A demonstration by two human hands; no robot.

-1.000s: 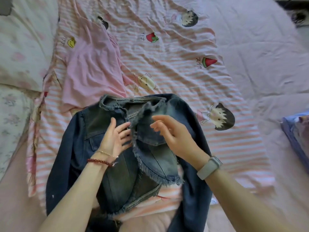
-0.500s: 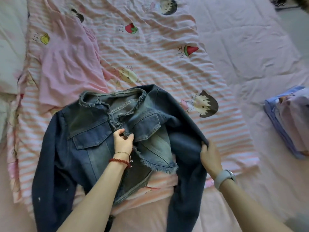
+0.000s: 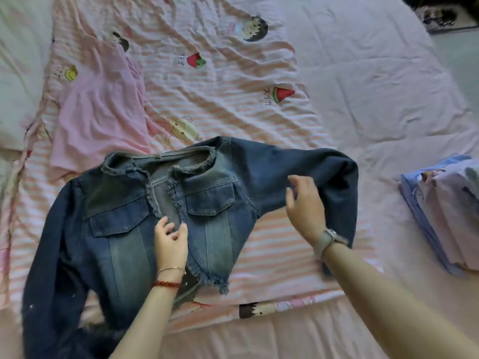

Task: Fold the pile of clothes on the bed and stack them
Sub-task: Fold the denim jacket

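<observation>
Bed (image 3: 375,81) carries a striped cartoon-print sheet (image 3: 233,104); denim jacket (image 3: 124,229) lies front-up on it, a pink garment (image 3: 96,117) touching its collar, folded stack (image 3: 445,211) well apart at the right edge. Left hand (image 3: 171,244) rests on the jacket's front opening, fingertips pinching the frayed edges. Right hand (image 3: 305,206) hovers over the right sleeve, fingers loosely spread, holding nothing.
</observation>
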